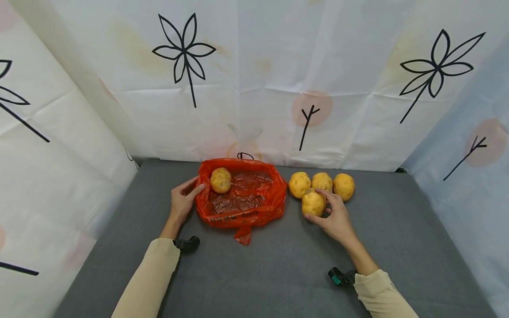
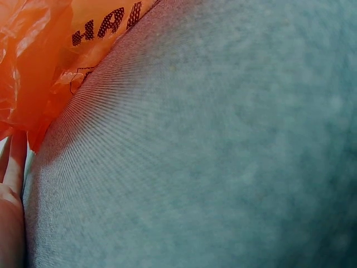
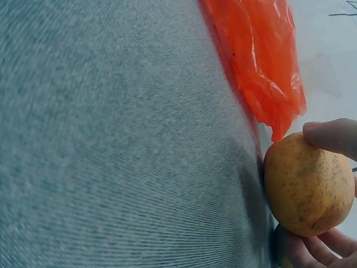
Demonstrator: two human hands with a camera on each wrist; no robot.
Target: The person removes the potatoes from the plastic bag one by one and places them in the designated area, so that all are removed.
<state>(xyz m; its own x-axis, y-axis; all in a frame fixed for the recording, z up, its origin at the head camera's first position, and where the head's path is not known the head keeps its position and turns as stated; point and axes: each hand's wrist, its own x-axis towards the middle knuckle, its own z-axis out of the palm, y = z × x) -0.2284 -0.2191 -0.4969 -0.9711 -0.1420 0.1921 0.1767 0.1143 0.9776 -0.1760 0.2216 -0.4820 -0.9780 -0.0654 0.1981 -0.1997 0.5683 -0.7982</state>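
A red plastic bag [image 1: 240, 221] lies spread wide at its mouth, with one potato [image 1: 220, 180] inside at its left. My left hand [image 1: 184, 198] pinches the bag's left rim between thumb and fingers; in the left wrist view only part of that hand [image 2: 12, 206] shows beside the bag [image 2: 33, 67]. To the right of the bag, my right hand [image 1: 333, 216] grips a potato [image 1: 312, 204], thumb on one side and fingers on the other. The right wrist view shows this potato [image 3: 308, 184] close up, near the table surface, with the thumb [image 3: 334, 137] over it.
Behind the gripped potato, three more potatoes [image 1: 343, 186] sit in a row on the grey tabletop [image 1: 254, 274]. White patterned cloth [image 1: 246, 66] stands as a wall along the back and sides. A black band [image 1: 187, 244] is worn on each wrist.
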